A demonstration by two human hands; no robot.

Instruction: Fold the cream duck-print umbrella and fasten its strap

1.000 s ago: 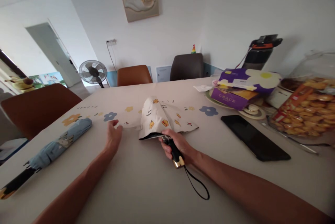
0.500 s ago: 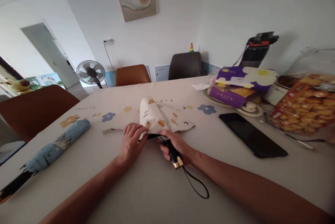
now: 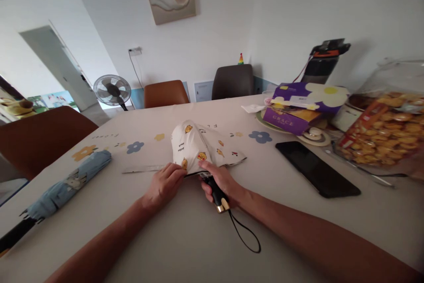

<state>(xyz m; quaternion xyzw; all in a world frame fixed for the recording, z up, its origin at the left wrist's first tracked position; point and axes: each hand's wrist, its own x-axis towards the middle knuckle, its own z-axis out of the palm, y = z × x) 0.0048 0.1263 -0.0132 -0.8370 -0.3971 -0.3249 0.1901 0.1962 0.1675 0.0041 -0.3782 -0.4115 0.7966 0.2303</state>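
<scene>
We have the white umbrella (image 3: pixel 188 146) near the middle of the table (image 3: pixel 159 243), between the far edge and our forearms, canopy loosely folded, handle (image 3: pixel 218 192) pointing toward us. Our right hand (image 3: pixel 223 183) wraps around that handle just below the cloth. Our left hand (image 3: pixel 167 181) has its fingers bent side by side over the canopy's lower left corner; the thumb is hidden, so we cannot tell whether they pinch it. Beside them a pale strip (image 3: pixel 141 169) lies toward the table's left edge, along which the blue umbrella (image 3: pixel 71 181) rests. To handle the folds well, we judge it best to keep the handle steady, smooth 1 panel at a time outward from the middle, and leave the strip flat and untwisted; the right-hand panel spreads widest.
</scene>
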